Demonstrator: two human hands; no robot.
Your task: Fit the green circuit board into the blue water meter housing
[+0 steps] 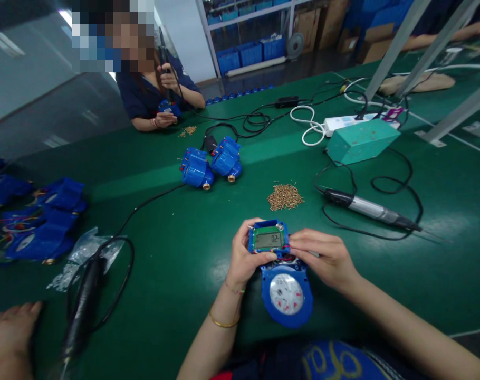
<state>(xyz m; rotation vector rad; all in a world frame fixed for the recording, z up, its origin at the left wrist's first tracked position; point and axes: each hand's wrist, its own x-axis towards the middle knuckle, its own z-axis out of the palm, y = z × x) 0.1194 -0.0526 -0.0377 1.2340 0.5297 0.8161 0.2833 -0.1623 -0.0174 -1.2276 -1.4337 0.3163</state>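
Observation:
A blue water meter [286, 294] with a round white dial lies on the green table [184, 253] just in front of me. At its far end sits a blue module with a green circuit board and a small LCD screen [268, 239]. My left hand [245, 257] grips the module's left side, thumb across its near edge. My right hand [323, 256] holds its right side, fingers pinching near red wires. A pile of small brass screws [285, 196] lies just beyond the meter.
An electric screwdriver [372, 210] with a black cable lies to the right, behind it a teal box [362, 140] and a power strip [345, 122]. Two blue meters [211, 166] sit mid-table. Another screwdriver [84, 303], plastic bags and another person's hand [8, 332] are at left. A co-worker [156, 95] sits across.

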